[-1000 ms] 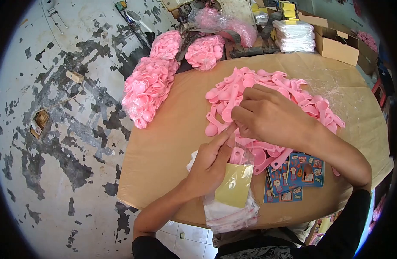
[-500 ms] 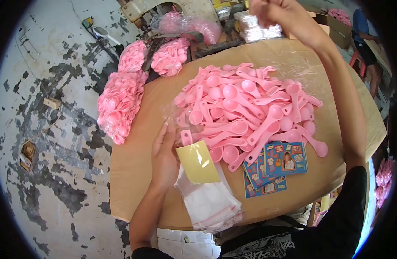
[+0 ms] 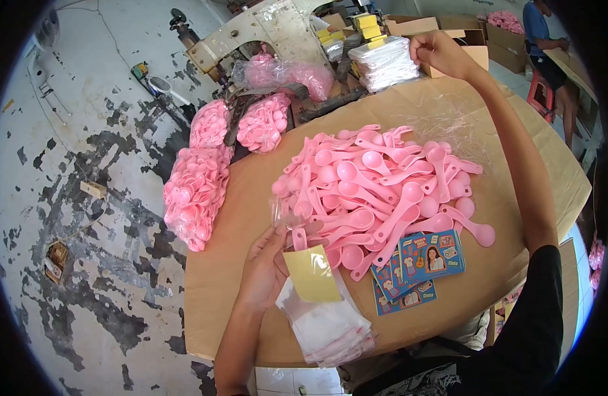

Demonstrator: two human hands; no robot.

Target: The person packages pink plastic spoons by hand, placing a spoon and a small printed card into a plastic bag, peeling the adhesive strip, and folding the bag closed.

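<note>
My left hand (image 3: 261, 267) pinches the upper edge of a clear plastic bag (image 3: 282, 210), left of a heap of pink measuring spoons (image 3: 363, 188). Beside its fingers are a pink spoon handle (image 3: 299, 238) and a blank yellow card (image 3: 314, 274). Under the card lies a stack of clear plastic bags (image 3: 327, 330). Stretched across the table, my right hand (image 3: 442, 54) has curled fingers at the right edge of a stack of clear plastic packets (image 3: 385, 63); I cannot tell what is between them. Blue printed cards (image 3: 416, 264) lie in front of the heap.
Filled bags of pink spoons (image 3: 197, 191) stand along the table's left edge. Behind are a pale machine (image 3: 267, 33), yellow packs (image 3: 368, 26) and cardboard boxes (image 3: 416, 25). Another person (image 3: 548, 53) sits at the far right. Thin clear film (image 3: 449, 122) lies behind the heap.
The view has tilted up, showing more of the back. My right hand has gone from blurred above the packet stack to curled at its right edge. My left hand stays by the yellow card.
</note>
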